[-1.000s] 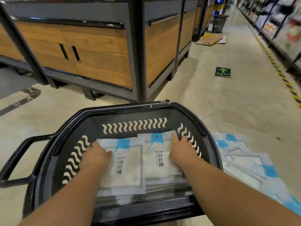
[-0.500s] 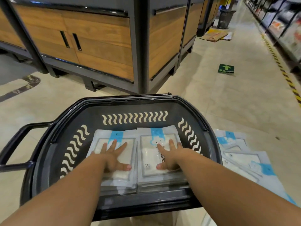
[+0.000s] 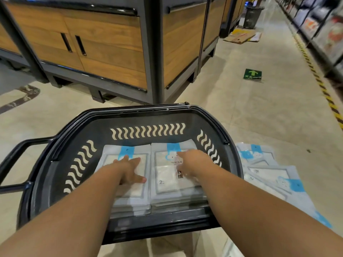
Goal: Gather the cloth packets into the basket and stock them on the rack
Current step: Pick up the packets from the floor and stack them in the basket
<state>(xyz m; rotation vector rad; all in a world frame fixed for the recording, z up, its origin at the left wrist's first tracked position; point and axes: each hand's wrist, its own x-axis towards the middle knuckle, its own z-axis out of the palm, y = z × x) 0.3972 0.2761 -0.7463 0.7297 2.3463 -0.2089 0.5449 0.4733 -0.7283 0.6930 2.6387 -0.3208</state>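
Settling stacked cloth packets [image 3: 165, 184] in the basket [image 3: 141, 110], left hand [image 3: 130, 170] flat with fingers spread, right hand [image 3: 193, 162] too blurred to judge; next, probably reaching for the loose packets [image 3: 269, 173] on the floor.

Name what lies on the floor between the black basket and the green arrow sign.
Bare floor only, in the head view, between basket and sign.

So one basket [image 3: 141, 110] is seen, two packet stacks [image 3: 133, 199] are counted inside, a few loose packets [image 3: 269, 173] beside it, and one floor sign [image 3: 252, 74].
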